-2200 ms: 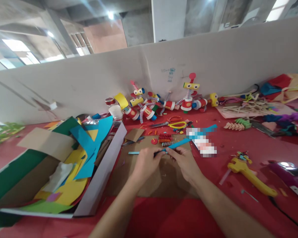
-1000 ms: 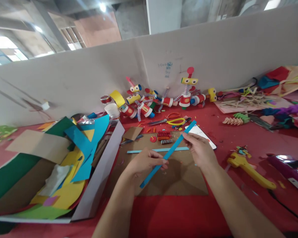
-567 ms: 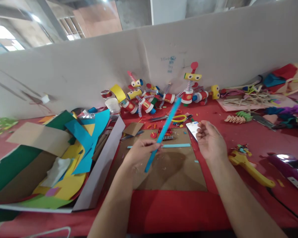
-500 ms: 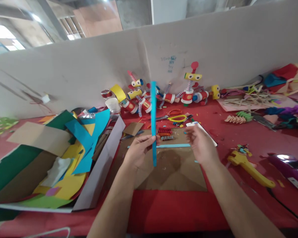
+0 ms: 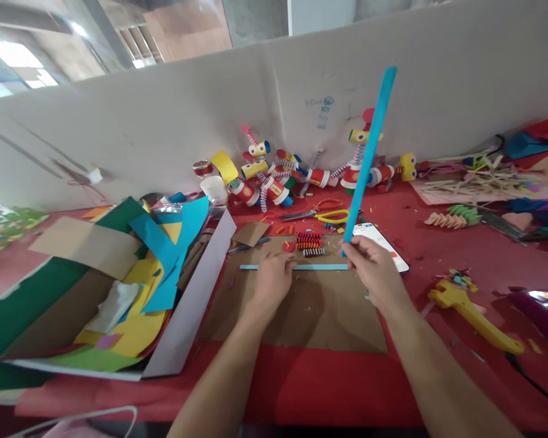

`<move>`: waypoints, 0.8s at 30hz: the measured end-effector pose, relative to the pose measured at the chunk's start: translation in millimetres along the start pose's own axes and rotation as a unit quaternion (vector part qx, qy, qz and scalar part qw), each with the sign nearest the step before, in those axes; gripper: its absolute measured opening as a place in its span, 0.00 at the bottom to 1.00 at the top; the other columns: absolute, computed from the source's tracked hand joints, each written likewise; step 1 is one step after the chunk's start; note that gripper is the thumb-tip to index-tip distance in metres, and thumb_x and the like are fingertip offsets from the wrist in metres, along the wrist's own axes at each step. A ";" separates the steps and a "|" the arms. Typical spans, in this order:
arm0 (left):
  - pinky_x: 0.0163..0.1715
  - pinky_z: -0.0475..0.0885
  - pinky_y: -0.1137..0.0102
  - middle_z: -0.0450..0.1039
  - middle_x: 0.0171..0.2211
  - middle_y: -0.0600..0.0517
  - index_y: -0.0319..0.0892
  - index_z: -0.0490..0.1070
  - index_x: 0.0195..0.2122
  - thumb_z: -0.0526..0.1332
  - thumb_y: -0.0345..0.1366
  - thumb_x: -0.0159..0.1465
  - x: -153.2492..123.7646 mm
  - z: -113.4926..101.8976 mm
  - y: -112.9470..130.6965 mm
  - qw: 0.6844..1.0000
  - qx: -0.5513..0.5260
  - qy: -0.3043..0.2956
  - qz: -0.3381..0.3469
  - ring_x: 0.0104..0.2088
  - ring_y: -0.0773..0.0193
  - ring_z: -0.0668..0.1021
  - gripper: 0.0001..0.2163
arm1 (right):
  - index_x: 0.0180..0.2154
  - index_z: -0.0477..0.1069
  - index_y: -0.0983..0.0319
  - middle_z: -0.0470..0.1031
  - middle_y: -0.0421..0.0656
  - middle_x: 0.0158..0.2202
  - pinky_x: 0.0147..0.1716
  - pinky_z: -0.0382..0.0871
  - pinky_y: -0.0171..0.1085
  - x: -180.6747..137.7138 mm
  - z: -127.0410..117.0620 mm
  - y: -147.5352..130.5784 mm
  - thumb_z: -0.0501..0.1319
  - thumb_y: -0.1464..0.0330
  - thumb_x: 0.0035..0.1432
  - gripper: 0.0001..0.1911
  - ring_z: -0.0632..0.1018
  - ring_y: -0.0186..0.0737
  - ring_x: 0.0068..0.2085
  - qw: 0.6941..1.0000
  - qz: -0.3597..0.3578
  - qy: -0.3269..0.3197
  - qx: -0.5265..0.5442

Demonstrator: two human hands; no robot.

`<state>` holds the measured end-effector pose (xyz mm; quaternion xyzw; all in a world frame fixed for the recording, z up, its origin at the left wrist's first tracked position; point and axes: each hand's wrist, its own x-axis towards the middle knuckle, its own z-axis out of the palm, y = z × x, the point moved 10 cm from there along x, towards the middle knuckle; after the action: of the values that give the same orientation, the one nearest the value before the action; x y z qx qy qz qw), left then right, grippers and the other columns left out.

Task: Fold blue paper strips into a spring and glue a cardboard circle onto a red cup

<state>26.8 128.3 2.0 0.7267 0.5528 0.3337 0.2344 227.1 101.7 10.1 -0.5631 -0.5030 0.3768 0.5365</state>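
My right hand (image 5: 372, 264) pinches a blue paper strip (image 5: 369, 158) near its lower end, and the strip stands up, leaning right at the top. Below it a narrower light blue paper strip (image 5: 322, 267) lies flat across the brown cardboard mat (image 5: 319, 316). Over that flat strip is my left hand (image 5: 274, 277), its fingers loosely bent; whether they touch the strip is unclear. Just behind lie folded red and orange paper springs (image 5: 308, 239), a small light blue and dark one (image 5: 313, 252), and a red disc (image 5: 288, 246).
At left stands a box (image 5: 189, 304) of coloured paper. Scissors (image 5: 331, 216) and a white phone (image 5: 383, 243) lie behind the mat. A yellow glue gun (image 5: 479, 319) with a cord is at right. Several paper-spring figures (image 5: 274, 188) line the partition wall (image 5: 187, 109).
The blue strip has passed from my left hand to my right and now leans right. My left hand has come down over the light blue strip. The view has shifted slightly.
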 end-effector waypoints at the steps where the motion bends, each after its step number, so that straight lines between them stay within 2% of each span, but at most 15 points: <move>1: 0.46 0.64 0.59 0.76 0.34 0.46 0.42 0.75 0.32 0.60 0.28 0.55 -0.4 3.1 -1.4 0.998 0.064 0.001 0.017 0.40 0.57 0.74 0.06 | 0.29 0.71 0.59 0.69 0.38 0.23 0.25 0.57 0.35 3.4 -8.9 1.7 0.60 0.58 0.52 0.11 0.66 0.33 0.23 1.000 0.001 0.025 0.009; 4: 0.44 0.64 0.59 0.75 0.33 0.47 0.41 0.73 0.30 0.64 0.25 0.51 -2.1 12.3 -6.0 0.987 0.157 -0.017 0.036 0.39 0.57 0.73 0.06 | 0.31 0.72 0.59 0.70 0.39 0.25 0.25 0.57 0.35 6.9 -13.6 8.7 0.61 0.58 0.51 0.11 0.65 0.33 0.24 0.999 0.015 0.038 0.035; 7: 0.43 0.63 0.58 0.74 0.30 0.49 0.41 0.71 0.29 0.62 0.24 0.51 -2.3 7.2 -11.1 0.986 0.168 -0.016 -0.007 0.37 0.56 0.73 0.06 | 0.32 0.72 0.60 0.70 0.39 0.25 0.27 0.58 0.35 4.9 -5.6 11.2 0.62 0.58 0.51 0.11 0.66 0.32 0.25 0.998 0.030 0.025 0.058; 9: 0.40 0.64 0.59 0.72 0.29 0.49 0.41 0.70 0.31 0.59 0.24 0.53 -1.9 -4.3 -11.0 0.993 0.106 0.009 -0.041 0.34 0.58 0.73 0.06 | 0.29 0.71 0.60 0.70 0.39 0.26 0.27 0.58 0.34 3.1 -3.8 10.5 0.62 0.58 0.51 0.11 0.66 0.32 0.25 0.996 0.039 0.032 0.070; 11: 0.37 0.66 0.63 0.71 0.30 0.50 0.41 0.70 0.36 0.57 0.26 0.56 -1.7 -18.3 -10.8 0.995 -0.039 0.049 -0.075 0.31 0.62 0.73 0.08 | 0.27 0.70 0.60 0.69 0.38 0.25 0.26 0.57 0.34 1.3 -2.0 10.2 0.63 0.58 0.50 0.12 0.65 0.32 0.25 0.993 0.051 0.035 0.096; 12: 0.35 0.67 0.66 0.71 0.31 0.51 0.41 0.69 0.39 0.56 0.27 0.57 -1.7 -23.0 -11.6 0.985 -0.133 0.064 -0.092 0.30 0.64 0.73 0.09 | 0.26 0.69 0.60 0.69 0.37 0.24 0.26 0.56 0.34 0.1 1.3 10.6 0.64 0.58 0.49 0.12 0.65 0.31 0.24 0.991 0.058 0.027 0.115; 15: 0.37 0.70 0.68 0.69 0.31 0.53 0.41 0.67 0.42 0.56 0.28 0.57 -0.4 -23.9 -9.2 0.907 -0.398 0.064 -0.122 0.30 0.69 0.73 0.12 | 0.25 0.71 0.60 0.68 0.36 0.24 0.26 0.56 0.33 -7.3 24.0 13.6 0.65 0.59 0.48 0.11 0.65 0.31 0.25 0.981 0.091 -0.039 0.164; 17: 0.41 0.70 0.68 0.69 0.32 0.53 0.42 0.67 0.39 0.58 0.26 0.56 0.3 -27.1 -7.9 0.852 -0.503 0.084 -0.123 0.33 0.69 0.75 0.10 | 0.26 0.73 0.59 0.70 0.37 0.25 0.29 0.58 0.34 -17.3 47.2 17.4 0.66 0.59 0.47 0.11 0.67 0.32 0.28 0.969 0.122 -0.107 0.184; 21: 0.48 0.69 0.66 0.70 0.36 0.53 0.42 0.65 0.33 0.60 0.24 0.55 -1.7 -39.9 -17.0 0.783 -0.587 0.169 -0.114 0.43 0.66 0.75 0.08 | 0.25 0.74 0.60 0.73 0.39 0.27 0.34 0.61 0.35 -41.1 85.9 24.7 0.67 0.59 0.46 0.11 0.71 0.35 0.32 0.938 0.174 -0.215 0.208; 24: 0.50 0.68 0.64 0.71 0.39 0.52 0.41 0.65 0.31 0.61 0.24 0.55 -3.9 -49.3 -19.7 0.753 -0.618 0.206 -0.092 0.49 0.62 0.73 0.07 | 0.27 0.75 0.61 0.75 0.40 0.28 0.35 0.63 0.36 -48.5 95.0 30.6 0.68 0.58 0.45 0.12 0.73 0.35 0.32 0.924 0.200 -0.231 0.228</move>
<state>-23.3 128.7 20.0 0.2824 0.3254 0.7213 0.5424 130.3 78.5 -38.9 -0.4115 -0.3901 0.7007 0.4329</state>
